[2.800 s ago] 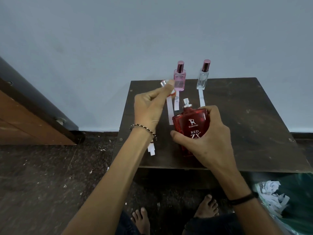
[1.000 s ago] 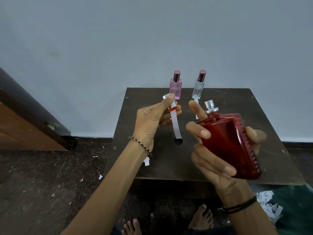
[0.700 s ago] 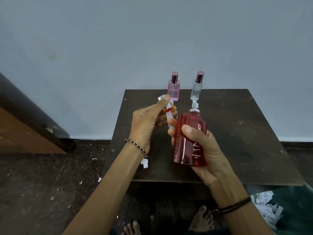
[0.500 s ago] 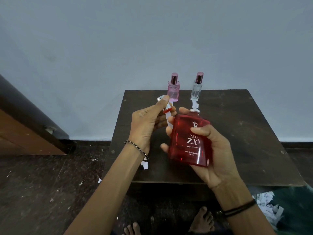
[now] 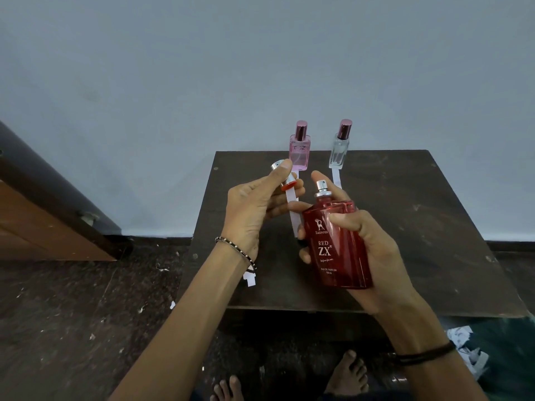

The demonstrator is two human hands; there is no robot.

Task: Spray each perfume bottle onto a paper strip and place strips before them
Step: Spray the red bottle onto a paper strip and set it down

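Grips the red flat glass perfume bottle [image 5: 337, 244] in the right hand [image 5: 373, 250] at frame centre, over the dark wooden table [image 5: 419, 227]; pinches a silver cap [image 5: 288, 182] and white paper strip [image 5: 293, 218] in the left hand [image 5: 249, 209].

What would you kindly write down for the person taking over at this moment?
Left hand pinches a cap and a paper strip. Right hand grips the red bottle, uncapped, nozzle near that strip.
Pink bottle and clear bottle stand capped at the table's far edge; a second strip lies before the clear one, while the pink one's front is hidden.
Left: spray the held strip, lay it down, recap.
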